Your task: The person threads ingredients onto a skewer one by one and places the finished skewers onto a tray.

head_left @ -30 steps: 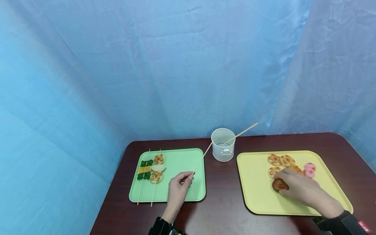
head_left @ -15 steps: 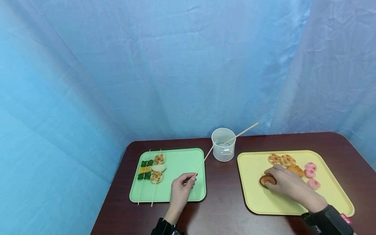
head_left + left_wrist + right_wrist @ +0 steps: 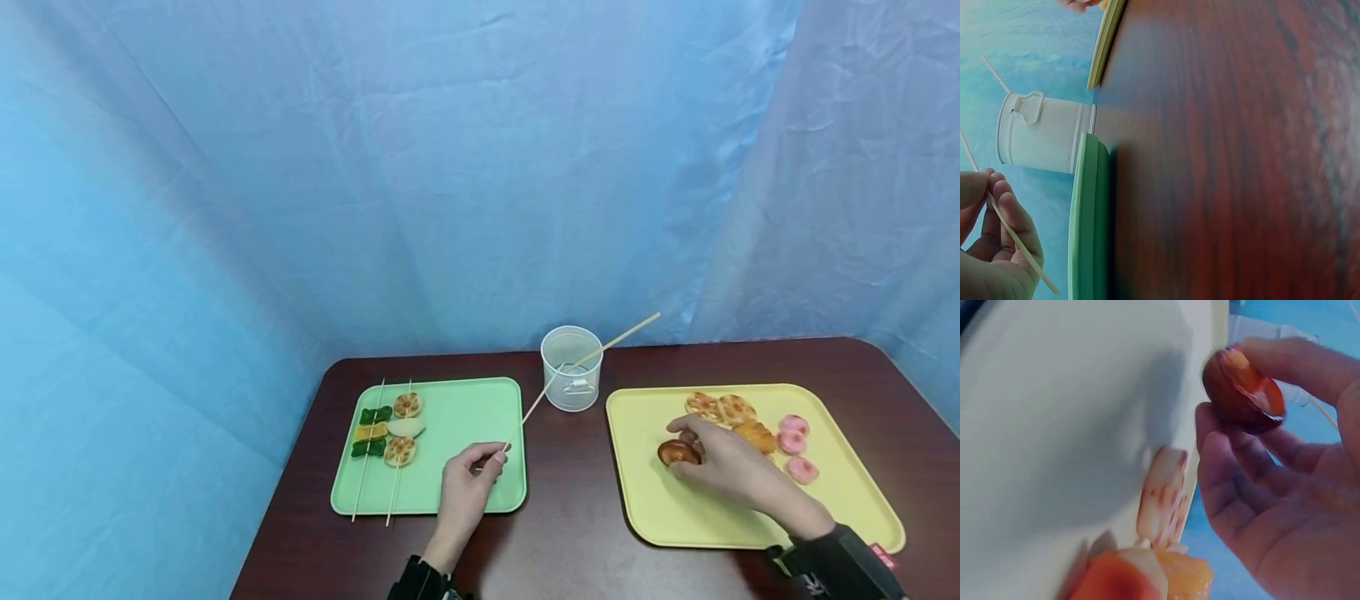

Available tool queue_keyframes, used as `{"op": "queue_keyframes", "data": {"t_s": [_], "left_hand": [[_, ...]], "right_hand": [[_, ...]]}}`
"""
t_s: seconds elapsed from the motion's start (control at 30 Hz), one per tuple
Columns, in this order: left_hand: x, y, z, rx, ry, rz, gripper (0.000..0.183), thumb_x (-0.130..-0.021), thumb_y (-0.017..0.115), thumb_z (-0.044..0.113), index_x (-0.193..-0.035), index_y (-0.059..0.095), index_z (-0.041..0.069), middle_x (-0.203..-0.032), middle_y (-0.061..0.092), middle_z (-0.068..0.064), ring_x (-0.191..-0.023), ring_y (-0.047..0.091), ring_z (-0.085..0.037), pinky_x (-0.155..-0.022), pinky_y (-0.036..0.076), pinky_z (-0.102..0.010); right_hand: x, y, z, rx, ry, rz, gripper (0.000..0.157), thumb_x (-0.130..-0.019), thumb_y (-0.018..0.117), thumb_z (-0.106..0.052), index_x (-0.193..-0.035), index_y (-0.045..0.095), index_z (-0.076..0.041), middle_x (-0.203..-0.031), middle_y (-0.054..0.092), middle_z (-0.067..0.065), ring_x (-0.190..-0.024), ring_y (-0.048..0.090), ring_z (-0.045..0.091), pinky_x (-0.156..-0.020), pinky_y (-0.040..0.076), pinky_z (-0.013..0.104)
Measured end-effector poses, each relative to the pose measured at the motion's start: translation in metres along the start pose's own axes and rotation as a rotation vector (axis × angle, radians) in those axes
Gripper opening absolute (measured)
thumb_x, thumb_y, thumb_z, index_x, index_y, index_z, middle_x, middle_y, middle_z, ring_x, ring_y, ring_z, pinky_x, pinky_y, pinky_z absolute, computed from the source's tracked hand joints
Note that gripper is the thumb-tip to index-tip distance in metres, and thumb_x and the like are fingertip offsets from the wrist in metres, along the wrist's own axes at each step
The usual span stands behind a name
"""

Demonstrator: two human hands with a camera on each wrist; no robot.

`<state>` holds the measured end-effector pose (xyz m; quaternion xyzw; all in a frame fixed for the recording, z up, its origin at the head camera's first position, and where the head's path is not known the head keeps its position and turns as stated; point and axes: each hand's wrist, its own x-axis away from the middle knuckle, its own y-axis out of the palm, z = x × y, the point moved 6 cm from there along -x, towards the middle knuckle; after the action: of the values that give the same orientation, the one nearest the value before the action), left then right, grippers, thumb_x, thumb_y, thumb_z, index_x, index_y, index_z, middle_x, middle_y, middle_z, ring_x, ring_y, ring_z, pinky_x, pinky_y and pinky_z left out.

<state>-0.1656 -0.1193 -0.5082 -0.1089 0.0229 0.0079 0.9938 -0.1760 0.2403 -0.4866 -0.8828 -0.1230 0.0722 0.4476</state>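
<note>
My left hand point(image 3: 465, 492), over the front right of the green tray point(image 3: 465, 408), pinches a thin bamboo skewer point(image 3: 542, 398) between thumb and fingers. The skewer slants up and to the right, its far end overlapping the clear cup; in the left wrist view its near end point(image 3: 1044, 279) sticks out past the palm. Above the yellow tray point(image 3: 675, 525), my right hand point(image 3: 731, 471) holds a brown mushroom cap point(image 3: 677, 452) by its edge. Seen from the right wrist, the mushroom point(image 3: 1225, 394) is gripped between thumb and fingers, raised off the tray, with its hollow orange-brown side showing.
Two loaded skewers lie on the green tray, one with green and yellow pieces point(image 3: 370, 432), one with lotus root slices point(image 3: 400, 451). The clear cup point(image 3: 570, 392) holds another skewer point(image 3: 633, 328). Lotus root slices point(image 3: 735, 408), an orange-brown piece point(image 3: 756, 436) and pink rounds point(image 3: 793, 440) lie on the yellow tray.
My right hand has moved left with the mushroom, away from the pink rounds, and the mushroom has turned in the fingers. My left hand has shifted slightly right with the skewer.
</note>
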Motion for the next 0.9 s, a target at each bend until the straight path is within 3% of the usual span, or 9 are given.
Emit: {"op": "queue_keyframes", "data": {"t_s": [0.23, 0.33, 0.47, 0.67, 0.9], "left_hand": [[0.002, 0.01, 0.0, -0.039, 0.024, -0.017, 0.012, -0.095, 0.073, 0.007, -0.105, 0.081, 0.009, -0.093, 0.074, -0.005, -0.079, 0.071, -0.019, -0.07, 0.053, -0.022], [0.004, 0.017, 0.002, -0.078, 0.054, -0.032, 0.012, -0.096, 0.072, 0.007, -0.104, 0.081, 0.009, -0.091, 0.074, -0.003, -0.078, 0.069, -0.013, -0.07, 0.053, -0.022], [0.008, 0.026, 0.006, -0.118, 0.103, -0.045, 0.012, -0.095, 0.072, 0.006, -0.103, 0.081, 0.009, -0.091, 0.074, -0.002, -0.077, 0.067, -0.009, -0.069, 0.054, -0.022], [0.011, 0.035, 0.012, -0.154, 0.165, -0.066, 0.011, -0.092, 0.072, 0.003, -0.099, 0.081, 0.006, -0.088, 0.073, 0.0, -0.074, 0.064, -0.006, -0.064, 0.054, -0.021], [0.014, 0.039, 0.021, -0.19, 0.231, -0.101, 0.012, -0.093, 0.072, 0.004, -0.098, 0.081, 0.01, -0.084, 0.071, 0.003, -0.073, 0.061, -0.003, -0.062, 0.05, -0.019]], "right_hand": [[-0.006, -0.008, -0.007, -0.248, 0.08, 0.025, 0.044, -0.094, 0.079, -0.028, -0.125, 0.067, 0.0, -0.111, 0.07, 0.011, -0.097, 0.07, 0.024, -0.07, 0.054, 0.027], [-0.008, -0.009, -0.008, -0.353, 0.128, 0.039, 0.052, -0.099, 0.072, -0.031, -0.136, 0.06, 0.003, -0.119, 0.071, 0.017, -0.106, 0.071, 0.03, -0.077, 0.056, 0.027], [-0.009, -0.002, -0.01, -0.598, 0.164, 0.044, 0.059, -0.104, 0.065, -0.027, -0.147, 0.047, 0.009, -0.126, 0.067, 0.024, -0.102, 0.074, 0.026, -0.083, 0.06, 0.034], [-0.013, 0.006, -0.014, -0.96, 0.173, 0.068, 0.056, -0.107, 0.06, -0.02, -0.151, 0.037, 0.006, -0.117, 0.07, 0.008, -0.098, 0.075, 0.02, -0.084, 0.06, 0.034], [-0.017, 0.01, -0.02, -1.214, 0.173, 0.083, 0.05, -0.108, 0.056, -0.019, -0.149, 0.036, 0.002, -0.119, 0.067, 0.002, -0.103, 0.073, 0.02, -0.09, 0.057, 0.032]]}}
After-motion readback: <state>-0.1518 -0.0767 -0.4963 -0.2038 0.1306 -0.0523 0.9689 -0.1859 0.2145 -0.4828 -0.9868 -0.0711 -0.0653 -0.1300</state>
